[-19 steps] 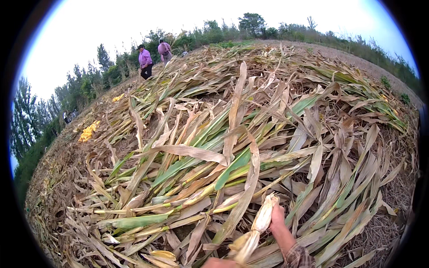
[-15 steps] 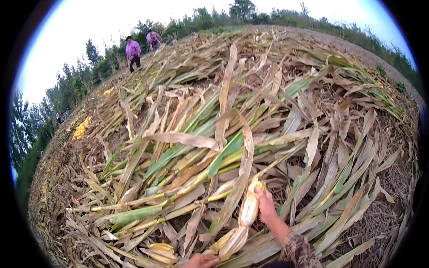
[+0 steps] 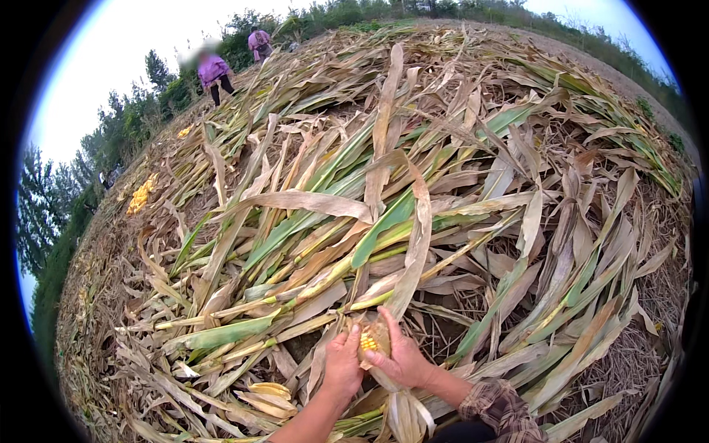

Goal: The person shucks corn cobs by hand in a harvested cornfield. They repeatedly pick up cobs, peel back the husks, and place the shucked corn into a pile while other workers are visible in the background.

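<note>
Both hands on a partly bared corn ear

The corn ear (image 3: 370, 342) is at six o'clock in your view, in front of the cut stalks (image 3: 325, 295). Your left hand (image 3: 346, 365) clasps its side at eight o'clock; your right hand (image 3: 401, 362) closes round it at four, thumb nearest you. The undersides of both grips are hidden. Yellow kernels show between your hands, and pale husk leaves (image 3: 406, 417) trail at five o'clock.

The step looks like opening the husk, partway done. The next move probably calls for a steady left hold while the right draws the husk down and clear.

From the ear, a part-husked cob (image 3: 269, 399) lies at eight o'clock, a yellow heap (image 3: 142, 194) far off at ten.
</note>
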{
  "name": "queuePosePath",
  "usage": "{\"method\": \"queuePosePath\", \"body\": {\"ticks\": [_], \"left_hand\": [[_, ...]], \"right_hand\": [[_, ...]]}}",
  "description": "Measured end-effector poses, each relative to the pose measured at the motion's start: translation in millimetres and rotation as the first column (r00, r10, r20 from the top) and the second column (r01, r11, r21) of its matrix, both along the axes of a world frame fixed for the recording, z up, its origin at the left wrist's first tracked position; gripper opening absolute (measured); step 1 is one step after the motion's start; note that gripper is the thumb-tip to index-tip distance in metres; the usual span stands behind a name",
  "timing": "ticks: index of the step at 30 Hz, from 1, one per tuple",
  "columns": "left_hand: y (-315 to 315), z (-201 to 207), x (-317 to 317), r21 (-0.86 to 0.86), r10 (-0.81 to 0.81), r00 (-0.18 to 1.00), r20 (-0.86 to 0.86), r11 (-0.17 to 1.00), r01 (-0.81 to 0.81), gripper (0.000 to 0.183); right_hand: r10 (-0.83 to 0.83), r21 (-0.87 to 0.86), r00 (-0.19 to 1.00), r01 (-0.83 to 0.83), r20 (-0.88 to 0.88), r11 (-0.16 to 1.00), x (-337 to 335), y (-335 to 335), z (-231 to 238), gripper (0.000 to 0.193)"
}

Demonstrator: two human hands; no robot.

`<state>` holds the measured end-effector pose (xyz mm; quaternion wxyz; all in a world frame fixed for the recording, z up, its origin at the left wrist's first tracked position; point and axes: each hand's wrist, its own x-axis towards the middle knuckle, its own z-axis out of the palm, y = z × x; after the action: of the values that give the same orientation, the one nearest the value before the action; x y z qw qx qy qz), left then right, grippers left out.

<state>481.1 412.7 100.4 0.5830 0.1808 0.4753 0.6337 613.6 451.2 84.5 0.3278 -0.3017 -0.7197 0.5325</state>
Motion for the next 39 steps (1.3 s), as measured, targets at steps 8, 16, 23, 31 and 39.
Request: {"method": "queuePosePath", "body": {"ticks": [8,16,23,31,39], "left_hand": [[38.2,-36.7,0.4,-0.141,0.249,0.958,0.143,0.963,-0.23,0.021],[34.9,-11.5,-10.5,-0.007,0.151,0.838,0.525,0.985,-0.173,0.024],[-84.6,-13.8,-9.3,-0.223,-0.677,0.628,-0.384,0.728,0.648,0.031],[-17.1,-6.5,4.0,-0.038,-0.243,0.691,-0.681,0.954,0.298,0.059],[-27.3,-13.5,-7.1,-0.045,-0.392,0.774,-0.497,0.903,0.428,0.065]], "right_hand": [[-0.311,0.286,0.939,0.262,0.144,0.922,-1.6,4.5,-19.2,0.074],[-0.551,-0.724,0.67,0.029,-0.497,0.689,8.5,48.4,-28.0,0.037],[-0.588,-0.542,0.672,0.317,-0.45,0.778,35.0,43.5,-43.0,0.039],[-0.323,-0.428,0.821,0.108,-0.47,0.897,-16.4,2.6,-0.3,0.048],[-0.443,-0.732,0.644,-0.282,-0.624,0.621,-21.7,9.7,-24.2,0.026]]}}
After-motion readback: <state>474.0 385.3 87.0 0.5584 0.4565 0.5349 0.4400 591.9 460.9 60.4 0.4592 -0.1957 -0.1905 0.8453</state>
